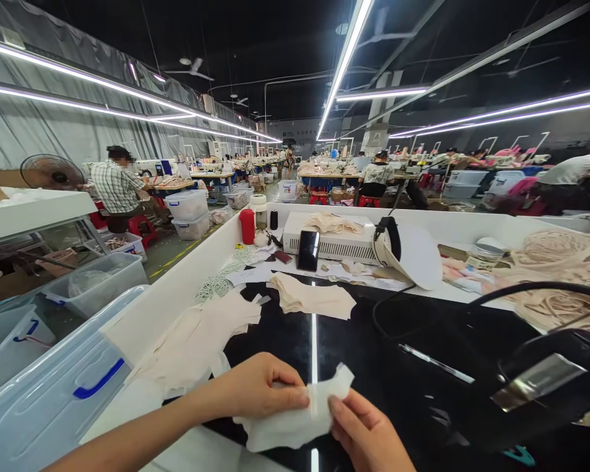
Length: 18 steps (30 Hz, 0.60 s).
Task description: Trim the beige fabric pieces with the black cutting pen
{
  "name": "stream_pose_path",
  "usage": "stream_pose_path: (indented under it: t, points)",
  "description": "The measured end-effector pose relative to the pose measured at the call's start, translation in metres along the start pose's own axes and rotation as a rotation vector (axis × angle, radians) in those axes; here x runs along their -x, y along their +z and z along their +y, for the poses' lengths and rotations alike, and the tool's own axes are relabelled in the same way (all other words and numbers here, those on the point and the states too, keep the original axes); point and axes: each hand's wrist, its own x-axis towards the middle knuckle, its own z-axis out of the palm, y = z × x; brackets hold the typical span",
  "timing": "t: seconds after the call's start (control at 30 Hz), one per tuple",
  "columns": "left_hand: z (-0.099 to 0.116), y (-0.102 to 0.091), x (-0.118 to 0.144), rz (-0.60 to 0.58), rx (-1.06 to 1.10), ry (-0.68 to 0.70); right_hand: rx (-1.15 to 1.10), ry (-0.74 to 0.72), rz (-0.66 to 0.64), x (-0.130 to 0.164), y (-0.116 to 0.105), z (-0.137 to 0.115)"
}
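Between my two hands hangs a thin white fabric piece [290, 426], held over a glossy black tabletop [383, 387]. My left hand [255, 387] pinches its upper edge between thumb and fingers. At its right end, my right hand [364, 426] grips it with the thumb on top. Beyond them lies a small stack of cream fabric pieces [314, 296]. To the left, a larger pile of cream fabric [201, 334] spreads along the table's side.
A phone [308, 250] leans on a white box-shaped machine [295, 229]. A pen [435, 362] and a black cable [381, 314] lie to the right. Beige elastic coils [555, 282] sit far right. A lidded plastic bin [54, 406] stands left. Co-workers sit farther back.
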Motion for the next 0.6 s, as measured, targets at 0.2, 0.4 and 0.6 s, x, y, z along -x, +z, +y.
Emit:
stream_pose_path:
  t: [0.2,0.4,0.6]
  points:
    - [0.0,-0.03,-0.001,0.353,-0.564,0.127,0.177,-0.221,0.155,-0.017,-0.01,-0.034]
    - [-0.022,-0.02,0.015,0.25,-1.031,0.222,0.62,-0.345,0.065,-0.011,-0.035,-0.021]
    - [-0.038,0.041,0.021,0.065,-1.166,0.407,0.888,-0.484,-0.061,0.001,-0.056,0.007]
